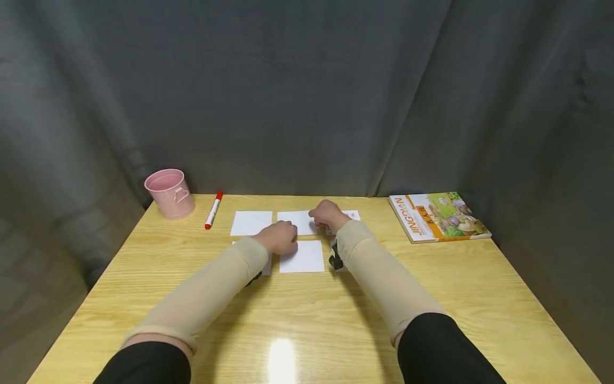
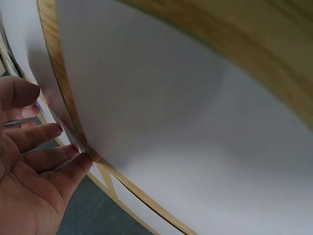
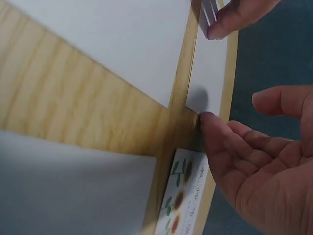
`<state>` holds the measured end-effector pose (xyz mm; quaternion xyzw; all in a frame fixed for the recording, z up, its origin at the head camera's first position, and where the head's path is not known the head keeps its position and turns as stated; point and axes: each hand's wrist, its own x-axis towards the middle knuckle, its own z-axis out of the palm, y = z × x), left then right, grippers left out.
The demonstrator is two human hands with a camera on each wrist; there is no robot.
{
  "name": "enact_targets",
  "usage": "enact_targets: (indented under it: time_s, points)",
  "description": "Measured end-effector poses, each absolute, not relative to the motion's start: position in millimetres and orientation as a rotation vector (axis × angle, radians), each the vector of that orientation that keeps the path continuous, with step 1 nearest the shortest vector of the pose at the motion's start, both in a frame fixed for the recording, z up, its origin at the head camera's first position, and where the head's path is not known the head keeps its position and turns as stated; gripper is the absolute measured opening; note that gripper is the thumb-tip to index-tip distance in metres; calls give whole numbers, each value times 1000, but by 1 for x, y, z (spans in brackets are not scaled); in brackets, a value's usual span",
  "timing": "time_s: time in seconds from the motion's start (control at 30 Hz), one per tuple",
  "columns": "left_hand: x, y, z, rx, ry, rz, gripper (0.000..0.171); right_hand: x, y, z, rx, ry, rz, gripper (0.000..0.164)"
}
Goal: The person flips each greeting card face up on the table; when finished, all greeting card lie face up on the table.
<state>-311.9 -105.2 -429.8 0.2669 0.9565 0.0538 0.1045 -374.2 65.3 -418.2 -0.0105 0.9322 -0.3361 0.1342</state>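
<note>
Fingers (image 3: 218,142) loosely spread, gripping nothing, we'd just nudge that white rectangular card (image 1: 299,220) parallel to the far edge of the wooden desk (image 1: 326,325).

- On the paperback book (image 1: 438,217), orange capitals on a white strip, turned sideways: "JING", a letter hard to make out, then "IAN".
- On the same cover, characters along an orange band, too small to read.
- On the sunflower card (image 3: 182,193), lines of small script beside the flowers, too blurred to read surely.
</note>
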Motion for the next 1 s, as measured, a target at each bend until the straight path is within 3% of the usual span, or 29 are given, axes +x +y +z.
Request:
enact_targets:
  time_s: [0.2, 0.37, 0.6, 0.83, 1.0]
  points:
    - [-318, -105, -432, 769, 2834, 198, 22, -375, 69, -414, 21, 2597, -1115, 20]
    - [-319, -109, -433, 773, 2838, 272, 24, -372, 76, -416, 76, 2355, -1536, 8]
    - [-319, -119, -428, 681, 2874, 582, 29, -369, 83, -421, 101, 2171, -1733, 27]
    - [-326, -138, -422, 103, 2817, 1132, 25, -372, 102, -420, 100, 2057, -1803, 30]
    - [-323, -139, -418, -48, 2525, 1527, 27, -369, 109, -418, 126, 2031, -1833, 34]
